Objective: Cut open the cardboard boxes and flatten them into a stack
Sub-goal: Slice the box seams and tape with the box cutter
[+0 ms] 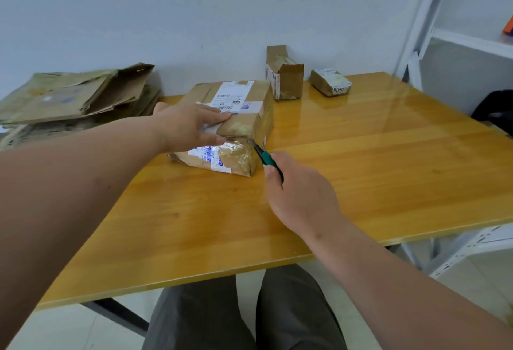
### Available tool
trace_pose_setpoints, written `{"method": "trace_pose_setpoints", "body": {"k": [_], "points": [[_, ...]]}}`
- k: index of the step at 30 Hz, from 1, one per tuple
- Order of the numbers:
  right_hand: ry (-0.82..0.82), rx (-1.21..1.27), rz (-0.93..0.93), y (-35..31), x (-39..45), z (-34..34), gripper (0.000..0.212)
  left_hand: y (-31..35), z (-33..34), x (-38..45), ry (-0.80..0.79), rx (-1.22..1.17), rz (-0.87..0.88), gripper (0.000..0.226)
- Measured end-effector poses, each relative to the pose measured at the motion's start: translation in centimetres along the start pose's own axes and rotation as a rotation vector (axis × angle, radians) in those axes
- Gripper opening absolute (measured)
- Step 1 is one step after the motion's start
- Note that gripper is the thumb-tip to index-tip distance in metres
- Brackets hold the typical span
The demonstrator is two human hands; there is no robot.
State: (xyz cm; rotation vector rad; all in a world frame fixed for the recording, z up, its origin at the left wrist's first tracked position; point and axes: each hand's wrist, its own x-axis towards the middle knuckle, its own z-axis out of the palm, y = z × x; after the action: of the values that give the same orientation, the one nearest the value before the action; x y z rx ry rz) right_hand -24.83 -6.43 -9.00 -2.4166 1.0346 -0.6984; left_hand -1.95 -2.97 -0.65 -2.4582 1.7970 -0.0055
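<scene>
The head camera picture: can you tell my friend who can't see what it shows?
A person's right hand grips a green-handled box cutter with its blade at the taped front corner of a cardboard box, while the left hand presses down on the box's top. On the wooden table behind it stand two smaller boxes, and a stack of flattened cardboard lies to the left.

Both forearms reach forward from the bottom corners of the view and are bare. The left hand (188,125) lies palm down with the fingers straight and close together, pointing to the right; the thumb lies lower, also stretched to the right. The right hand (299,197) is seen from its back, with the wrist a little bent. Its fingers are curled around a green handle (268,158), and the knuckles face up. The two hands are near but apart.
</scene>
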Motion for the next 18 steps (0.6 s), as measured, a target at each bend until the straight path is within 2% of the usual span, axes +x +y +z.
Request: {"method": "trace_pose_setpoints", "body": {"k": [6,11,18], "points": [[0.025,-0.020,0.013,-0.2,-0.1,0.2,0.026,-0.3,-0.8,0.2,-0.038,0.074,0.038,0.065],[0.073,-0.037,0.004,-0.3,0.0,0.1,0.029,0.2,-1.1,0.2,-0.033,0.035,0.060,0.059],[0.119,-0.014,0.025,-0.5,0.1,0.0,0.038,0.3,-1.0,1.1,-0.005,0.076,0.051,0.074]]}}
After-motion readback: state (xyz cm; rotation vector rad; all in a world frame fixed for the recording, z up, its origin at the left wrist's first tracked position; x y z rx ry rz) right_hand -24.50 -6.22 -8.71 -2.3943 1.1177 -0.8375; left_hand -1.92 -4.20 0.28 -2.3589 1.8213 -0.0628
